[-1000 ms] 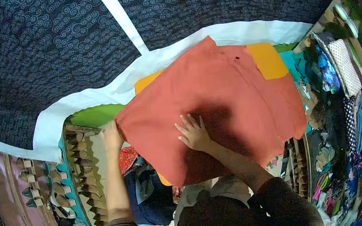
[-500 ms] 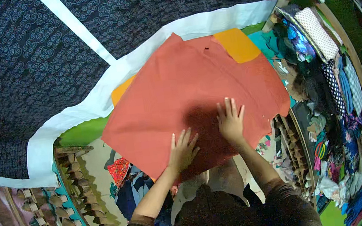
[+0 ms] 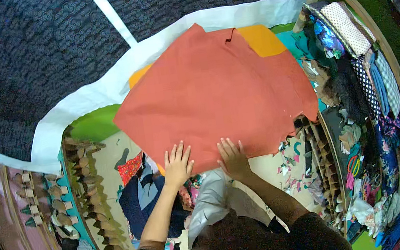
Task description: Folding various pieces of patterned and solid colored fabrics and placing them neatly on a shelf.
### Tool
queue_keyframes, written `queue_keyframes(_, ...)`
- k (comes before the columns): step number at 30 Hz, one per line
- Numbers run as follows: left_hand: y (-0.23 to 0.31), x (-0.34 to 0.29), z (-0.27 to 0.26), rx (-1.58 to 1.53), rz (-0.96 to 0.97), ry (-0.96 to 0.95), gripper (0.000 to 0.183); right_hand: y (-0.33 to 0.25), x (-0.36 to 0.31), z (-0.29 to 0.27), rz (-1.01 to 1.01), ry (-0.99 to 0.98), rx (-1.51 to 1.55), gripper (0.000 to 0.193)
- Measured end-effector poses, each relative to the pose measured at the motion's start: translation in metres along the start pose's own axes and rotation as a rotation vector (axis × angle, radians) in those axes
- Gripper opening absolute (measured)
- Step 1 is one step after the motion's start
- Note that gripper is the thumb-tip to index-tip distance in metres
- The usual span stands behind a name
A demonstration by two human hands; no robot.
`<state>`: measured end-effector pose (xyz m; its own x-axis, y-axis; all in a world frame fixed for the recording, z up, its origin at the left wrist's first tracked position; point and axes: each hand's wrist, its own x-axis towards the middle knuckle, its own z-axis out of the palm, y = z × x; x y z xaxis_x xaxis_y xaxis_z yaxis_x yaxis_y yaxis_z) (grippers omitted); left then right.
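Note:
A large coral-red sheet of fabric (image 3: 206, 94) lies spread out in front of me, with a small dark slit near its far edge. My left hand (image 3: 178, 164) rests flat on its near edge, fingers stretched out. Beside it, to the right, my right hand (image 3: 233, 158) also lies flat on the near edge with its fingers apart. Neither hand grips anything. An orange-yellow piece (image 3: 263, 39) shows from under the sheet at the far right, and another bit of it peeks out at the far left. What supports the sheet is mostly hidden.
Dark patterned cloth with a white border (image 3: 80, 98) hangs beyond the sheet. Folded fabrics (image 3: 345, 22) and scraps are stacked on the right. Brown shoe-shaped pieces (image 3: 90, 190) line a rack at the left. Dark blue cloth (image 3: 143, 208) and colourful scraps lie below the near edge.
Both my hands have slid back toward me to the sheet's near edge, the right one also moving left. The view has shifted slightly, and the slit at the far edge looks longer.

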<state>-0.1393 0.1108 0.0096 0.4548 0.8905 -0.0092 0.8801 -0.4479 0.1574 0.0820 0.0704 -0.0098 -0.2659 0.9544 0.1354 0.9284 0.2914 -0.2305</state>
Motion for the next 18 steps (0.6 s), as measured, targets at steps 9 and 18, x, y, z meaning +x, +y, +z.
queue_keyframes(9,0.019,-0.034,-0.003,-0.152,-0.120,0.055,0.062,0.000,-0.009,-0.012,-0.024,0.070,0.139,0.035)
queue_keyframes(18,-0.019,-0.027,0.024,0.409,0.309,0.084,0.060,0.003,-0.003,-0.021,-0.009,0.062,0.194,0.031)
